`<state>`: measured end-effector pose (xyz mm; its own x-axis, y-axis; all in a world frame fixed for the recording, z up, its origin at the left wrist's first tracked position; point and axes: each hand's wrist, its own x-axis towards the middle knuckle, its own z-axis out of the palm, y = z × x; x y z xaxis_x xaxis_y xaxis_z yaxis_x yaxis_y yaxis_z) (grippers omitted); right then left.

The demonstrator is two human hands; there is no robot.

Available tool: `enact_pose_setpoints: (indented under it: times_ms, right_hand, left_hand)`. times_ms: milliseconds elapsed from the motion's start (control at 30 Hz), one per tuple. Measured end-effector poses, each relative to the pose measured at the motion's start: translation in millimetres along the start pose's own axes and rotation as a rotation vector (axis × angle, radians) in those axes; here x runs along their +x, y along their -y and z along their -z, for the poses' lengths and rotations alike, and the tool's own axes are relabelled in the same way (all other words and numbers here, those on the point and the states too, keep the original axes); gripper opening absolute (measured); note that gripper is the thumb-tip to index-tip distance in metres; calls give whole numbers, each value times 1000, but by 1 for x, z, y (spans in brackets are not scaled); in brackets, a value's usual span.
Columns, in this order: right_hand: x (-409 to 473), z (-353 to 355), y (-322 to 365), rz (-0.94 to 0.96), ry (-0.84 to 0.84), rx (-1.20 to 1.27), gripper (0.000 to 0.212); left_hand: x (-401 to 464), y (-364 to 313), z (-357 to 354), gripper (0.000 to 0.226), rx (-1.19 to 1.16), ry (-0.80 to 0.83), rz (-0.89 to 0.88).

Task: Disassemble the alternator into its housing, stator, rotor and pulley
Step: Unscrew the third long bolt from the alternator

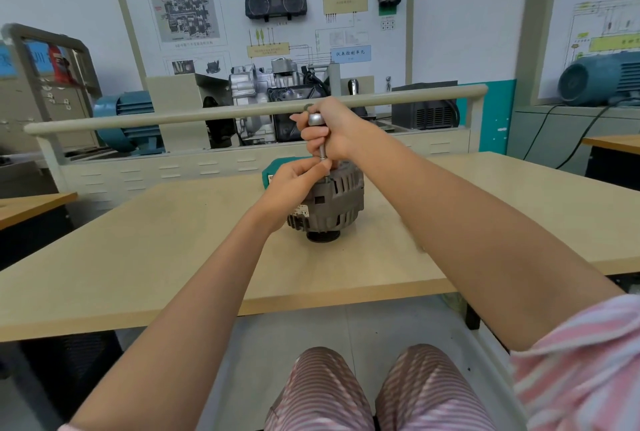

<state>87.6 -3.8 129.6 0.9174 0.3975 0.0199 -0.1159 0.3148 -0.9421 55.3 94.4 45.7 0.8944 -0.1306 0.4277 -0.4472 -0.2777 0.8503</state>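
A grey alternator (334, 202) stands on the beige table (173, 240), its dark pulley (322, 236) facing down. A metal socket driver (318, 125) stands upright on the alternator's top edge. My right hand (330, 127) grips the driver around its upper shaft, just under the round silver head. My left hand (294, 184) pinches the lower end of the shaft where it meets the housing, and covers part of the alternator's left side.
A teal tool case (272, 171) lies just behind the alternator. Beyond the table stands a training bench with a beige rail (207, 115), a gearbox (263, 84) and a blue motor (128, 112). My knees sit under the near edge.
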Motion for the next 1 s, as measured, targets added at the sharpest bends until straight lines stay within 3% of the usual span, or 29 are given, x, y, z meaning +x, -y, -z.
enact_pose_setpoints:
  times_ms: [167,300,400,500,633,833,1000]
  right_hand:
    - [-1,2,-2,8,9,97,28]
    - [2,-5,-7,182,-303,153,23]
    - [6,-11,-13,349,-552,115,43]
    - [7,-17,-14,428,-637,151,39]
    - [8,-17,-10,283,-516,167,22]
    - [-3,4,5,-44,-17,2,29]
    - [-5,4,5,-61,53,3,24]
  left_hand:
    - [1,4,-4,18,-11,-62,5]
    - [1,4,-9,22,18,-119,0]
    - [0,4,-12,17,33,-157,0]
    - [-2,2,-14,26,44,-200,12]
    - [-4,0,-15,21,66,-168,-15]
    - [-5,-2,-14,25,113,-120,-23]
    - [-7,-2,-14,16,74,-155,-37]
